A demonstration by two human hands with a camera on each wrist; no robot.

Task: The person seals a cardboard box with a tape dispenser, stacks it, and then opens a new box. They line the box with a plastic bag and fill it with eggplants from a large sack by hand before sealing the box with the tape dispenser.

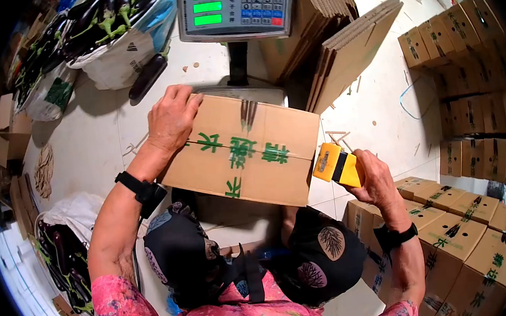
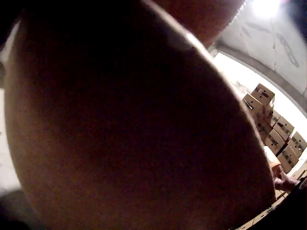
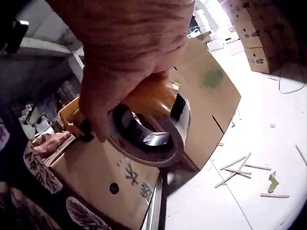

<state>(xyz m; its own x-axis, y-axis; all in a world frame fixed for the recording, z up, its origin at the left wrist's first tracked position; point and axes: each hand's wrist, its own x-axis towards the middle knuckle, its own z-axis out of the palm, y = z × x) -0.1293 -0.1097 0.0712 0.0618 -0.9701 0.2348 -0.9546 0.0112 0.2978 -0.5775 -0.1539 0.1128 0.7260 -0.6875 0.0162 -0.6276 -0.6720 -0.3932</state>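
A closed cardboard box (image 1: 246,149) with green printed characters and an eggplant picture lies in front of the person. My left hand (image 1: 171,120) grips its far left corner, the fingers bent at the edge. In my right hand (image 1: 375,177) is a yellow tape dispenser (image 1: 328,162), held just off the box's right side. The right wrist view shows the dispenser's tape roll (image 3: 175,153) below the palm, with the box (image 3: 105,179) beneath. A dark, blurred surface fills most of the left wrist view and hides the left fingers; the right hand (image 2: 285,182) shows at its edge.
A digital scale display (image 1: 234,9) stands beyond the box, with flattened cardboard (image 1: 355,53) leaning beside it. Sacks of eggplants (image 1: 114,56) stand at the far left. Packed boxes (image 1: 451,225) are stacked along the right. Small sticks (image 3: 237,170) litter the floor.
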